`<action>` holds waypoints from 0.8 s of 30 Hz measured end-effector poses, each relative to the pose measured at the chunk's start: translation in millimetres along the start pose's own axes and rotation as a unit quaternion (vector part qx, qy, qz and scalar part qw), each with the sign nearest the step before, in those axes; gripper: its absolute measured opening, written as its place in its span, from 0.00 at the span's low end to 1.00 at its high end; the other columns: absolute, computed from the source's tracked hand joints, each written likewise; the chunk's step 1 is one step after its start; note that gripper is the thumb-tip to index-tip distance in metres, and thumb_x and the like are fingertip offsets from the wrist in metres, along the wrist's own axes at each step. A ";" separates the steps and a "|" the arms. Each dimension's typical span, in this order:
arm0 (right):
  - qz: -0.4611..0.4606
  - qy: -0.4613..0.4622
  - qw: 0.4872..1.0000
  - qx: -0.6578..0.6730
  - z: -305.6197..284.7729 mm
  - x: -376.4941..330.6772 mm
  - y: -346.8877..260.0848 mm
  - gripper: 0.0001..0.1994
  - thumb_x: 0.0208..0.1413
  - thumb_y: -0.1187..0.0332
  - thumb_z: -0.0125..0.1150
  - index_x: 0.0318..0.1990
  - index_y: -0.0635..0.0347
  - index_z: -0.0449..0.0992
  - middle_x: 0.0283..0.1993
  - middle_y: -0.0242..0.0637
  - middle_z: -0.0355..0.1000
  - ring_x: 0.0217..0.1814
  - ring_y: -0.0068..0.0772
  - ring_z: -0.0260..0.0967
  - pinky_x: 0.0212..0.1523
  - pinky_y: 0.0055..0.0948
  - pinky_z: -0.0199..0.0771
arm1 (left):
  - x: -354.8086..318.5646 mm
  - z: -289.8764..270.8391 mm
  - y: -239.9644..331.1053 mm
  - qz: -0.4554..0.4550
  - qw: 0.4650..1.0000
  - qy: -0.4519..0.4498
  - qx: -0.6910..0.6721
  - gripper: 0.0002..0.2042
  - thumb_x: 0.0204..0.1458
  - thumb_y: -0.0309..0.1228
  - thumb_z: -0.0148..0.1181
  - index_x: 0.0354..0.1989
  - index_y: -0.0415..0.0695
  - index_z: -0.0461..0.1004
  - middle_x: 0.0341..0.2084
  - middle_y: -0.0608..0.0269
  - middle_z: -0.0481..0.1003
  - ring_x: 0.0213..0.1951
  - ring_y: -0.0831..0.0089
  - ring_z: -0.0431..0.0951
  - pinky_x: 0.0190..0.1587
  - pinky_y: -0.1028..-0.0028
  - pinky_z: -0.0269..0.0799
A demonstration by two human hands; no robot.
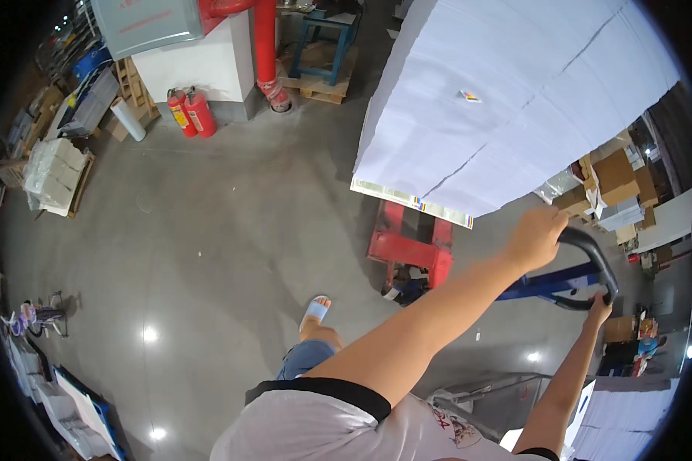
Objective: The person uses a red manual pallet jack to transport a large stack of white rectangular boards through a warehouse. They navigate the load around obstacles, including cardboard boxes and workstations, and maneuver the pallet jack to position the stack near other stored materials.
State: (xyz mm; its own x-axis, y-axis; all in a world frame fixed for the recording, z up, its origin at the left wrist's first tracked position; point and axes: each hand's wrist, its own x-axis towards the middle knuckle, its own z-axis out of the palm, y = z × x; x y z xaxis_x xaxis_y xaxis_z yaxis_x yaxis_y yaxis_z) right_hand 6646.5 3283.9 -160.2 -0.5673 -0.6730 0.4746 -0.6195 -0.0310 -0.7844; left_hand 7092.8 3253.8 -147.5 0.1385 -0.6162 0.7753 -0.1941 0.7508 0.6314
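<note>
My left hand [537, 237] is wrapped round the upper side of a black loop handle [603, 265]. Lower on the same loop, my right hand [600, 309] has its fingers closed on it. A blue shaft [550, 283] runs from the handle towards the red body of a pallet jack [407, 250]; my left forearm hides part of the shaft. Above the red forks stands a tall stack of white paper sheets [507, 100], with dark uneven gaps between some layers and a small coloured tag on its side. A printed board [396, 196] sticks out under the stack.
Two red fire extinguishers [191, 114] stand by a white pillar [227, 65] beside a red pipe [265, 38]. A wrapped pallet load [54, 173] sits at the left. Cardboard boxes [615, 180] are piled at the right. Behind my right arm is another paper stack [623, 422].
</note>
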 end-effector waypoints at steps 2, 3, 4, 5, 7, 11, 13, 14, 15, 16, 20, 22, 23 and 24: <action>0.040 0.015 0.998 0.041 15.7 14.4 0.6 0.03 0.49 0.76 0.56 0.27 0.60 0.68 0.22 0.31 0.66 0.26 0.23 0.67 0.28 0.25 0.68 | 21.5 5.3 -15.7 0.002 1.000 -0.011 -0.007 0.11 0.37 0.20 0.58 0.32 0.39 0.69 0.28 0.52 0.72 0.33 0.49 0.72 0.36 0.55 0.67; 0.032 0.015 0.999 0.035 26.0 23.4 -3.1 0.03 0.49 0.76 0.56 0.28 0.60 0.68 0.23 0.30 0.66 0.25 0.23 0.66 0.28 0.26 0.69 | 35.9 12.0 -30.9 0.005 1.000 -0.002 -0.021 0.11 0.36 0.20 0.59 0.31 0.40 0.68 0.28 0.53 0.71 0.34 0.50 0.72 0.36 0.55 0.66; 0.024 0.015 0.999 0.032 38.8 30.9 -5.9 0.03 0.49 0.76 0.56 0.28 0.60 0.68 0.23 0.30 0.65 0.25 0.23 0.66 0.29 0.26 0.69 | 48.9 17.7 -47.9 0.009 0.999 0.006 -0.034 0.11 0.35 0.20 0.60 0.30 0.40 0.67 0.27 0.53 0.70 0.34 0.51 0.72 0.35 0.56 0.66; 0.017 0.014 0.999 0.029 51.9 38.0 -9.2 0.03 0.49 0.77 0.56 0.28 0.59 0.68 0.23 0.30 0.65 0.25 0.23 0.65 0.29 0.26 0.69 | 61.9 23.9 -63.6 0.013 0.999 0.015 -0.046 0.12 0.35 0.21 0.60 0.29 0.41 0.66 0.26 0.54 0.70 0.34 0.51 0.72 0.35 0.56 0.66; 0.023 0.041 0.999 0.007 76.2 50.2 -19.5 0.03 0.48 0.77 0.57 0.30 0.60 0.69 0.24 0.30 0.65 0.24 0.23 0.64 0.29 0.26 0.69 | 90.0 34.2 -93.3 0.001 0.999 -0.026 -0.048 0.12 0.35 0.20 0.60 0.29 0.41 0.66 0.26 0.54 0.70 0.34 0.51 0.72 0.35 0.56 0.66; 0.047 0.056 0.997 -0.013 106.6 99.4 -1.5 0.02 0.50 0.74 0.56 0.31 0.61 0.70 0.24 0.30 0.66 0.25 0.23 0.66 0.31 0.26 0.69 | 125.0 53.8 -129.8 -0.021 0.997 -0.050 -0.046 0.11 0.36 0.19 0.58 0.29 0.41 0.66 0.26 0.53 0.69 0.34 0.51 0.71 0.36 0.56 0.65; 0.050 0.034 0.998 -0.027 123.1 135.6 14.4 0.03 0.52 0.73 0.57 0.32 0.61 0.71 0.26 0.31 0.68 0.26 0.24 0.67 0.32 0.27 0.70 | 137.7 69.7 -149.5 -0.027 0.998 -0.033 -0.045 0.10 0.36 0.20 0.58 0.29 0.40 0.66 0.27 0.53 0.69 0.35 0.50 0.71 0.36 0.56 0.64; 0.044 0.018 0.998 -0.032 125.8 161.6 29.0 0.03 0.52 0.72 0.57 0.33 0.61 0.72 0.27 0.31 0.69 0.27 0.24 0.67 0.32 0.27 0.70 | 142.0 80.2 -154.9 -0.033 0.998 -0.026 -0.047 0.10 0.36 0.20 0.58 0.29 0.40 0.66 0.27 0.52 0.69 0.35 0.50 0.70 0.36 0.56 0.64; 0.038 0.001 0.999 -0.038 131.9 191.2 43.0 0.04 0.53 0.71 0.57 0.34 0.61 0.72 0.27 0.32 0.71 0.27 0.24 0.68 0.32 0.27 0.70 | 143.5 90.1 -157.0 -0.038 0.999 -0.013 -0.036 0.10 0.36 0.20 0.58 0.29 0.40 0.66 0.27 0.52 0.69 0.34 0.50 0.70 0.35 0.56 0.64; 0.034 -0.015 0.998 -0.041 140.0 213.9 57.0 0.05 0.54 0.70 0.57 0.35 0.61 0.73 0.28 0.32 0.72 0.28 0.25 0.69 0.32 0.27 0.70 | 144.9 94.3 -152.6 -0.042 0.999 -0.003 -0.025 0.10 0.36 0.20 0.57 0.29 0.40 0.66 0.28 0.52 0.68 0.34 0.50 0.70 0.35 0.57 0.64; 0.062 -0.064 0.995 0.050 222.7 301.6 48.8 0.07 0.54 0.68 0.58 0.39 0.57 0.75 0.36 0.32 0.73 0.37 0.26 0.71 0.37 0.28 0.73 | 146.1 119.5 -151.5 -0.016 0.999 0.050 0.011 0.11 0.35 0.19 0.57 0.30 0.40 0.66 0.28 0.53 0.66 0.33 0.51 0.68 0.35 0.58 0.62; 0.067 -0.175 0.974 0.129 244.2 347.6 66.3 0.09 0.55 0.66 0.58 0.41 0.57 0.76 0.39 0.32 0.74 0.41 0.27 0.71 0.40 0.28 0.73 | 154.1 137.7 -162.1 -0.024 0.999 0.041 0.017 0.12 0.34 0.19 0.57 0.30 0.40 0.65 0.28 0.54 0.65 0.33 0.51 0.67 0.35 0.58 0.62; 0.037 -0.128 0.978 0.160 271.3 360.1 72.8 0.12 0.55 0.66 0.58 0.46 0.59 0.75 0.41 0.32 0.74 0.43 0.27 0.71 0.44 0.28 0.73 | 161.0 138.4 -168.5 -0.028 0.998 0.039 0.028 0.12 0.35 0.19 0.57 0.31 0.40 0.65 0.29 0.54 0.65 0.33 0.52 0.67 0.35 0.58 0.62; 0.024 -0.119 0.983 0.135 288.2 371.3 76.6 0.13 0.55 0.66 0.59 0.47 0.59 0.75 0.41 0.32 0.74 0.42 0.27 0.71 0.45 0.27 0.72 | 171.4 136.4 -180.7 -0.031 0.998 0.037 0.039 0.13 0.35 0.18 0.56 0.32 0.40 0.65 0.29 0.54 0.65 0.34 0.53 0.67 0.36 0.59 0.63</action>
State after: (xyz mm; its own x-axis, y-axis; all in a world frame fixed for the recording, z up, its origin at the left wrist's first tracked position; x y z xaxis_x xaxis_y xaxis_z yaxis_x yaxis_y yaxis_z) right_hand 6544.8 2818.7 -159.2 -0.4296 -0.8315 0.3522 -0.4107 -0.1674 -0.8963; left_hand 7019.3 2980.0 -130.8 0.2244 -0.6395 0.7353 -0.2565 0.6892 0.6777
